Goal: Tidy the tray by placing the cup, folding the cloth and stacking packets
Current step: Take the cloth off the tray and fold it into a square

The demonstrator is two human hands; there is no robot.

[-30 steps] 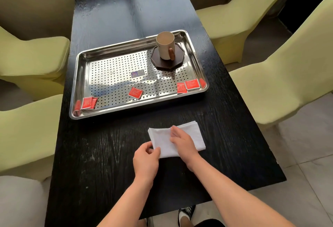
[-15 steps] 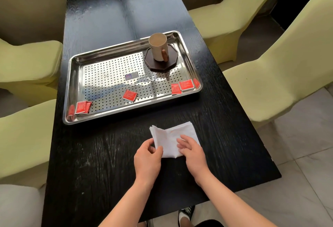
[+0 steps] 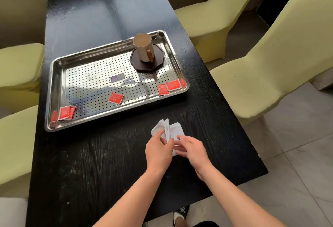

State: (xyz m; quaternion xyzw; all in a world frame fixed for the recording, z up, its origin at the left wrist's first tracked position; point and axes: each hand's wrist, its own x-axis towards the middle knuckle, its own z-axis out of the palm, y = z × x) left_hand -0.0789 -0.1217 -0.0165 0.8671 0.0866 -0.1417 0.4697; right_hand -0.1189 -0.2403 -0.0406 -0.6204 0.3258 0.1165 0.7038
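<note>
The cloth, pinched by left hand and right hand, runs lengthwise away from the person, near the tray holding cup and packets.

**Both hands worked close together, forearms bare**

Two bare forearms reached up from the lower edge of the view and converged toward the middle. The left hand was curled, thumb and fingertips pinched together at its top. The right hand sat just beside it, fingers bent and pointing left toward the other hand, thumb uppermost. The fingertips of the two hands nearly met.
</note>
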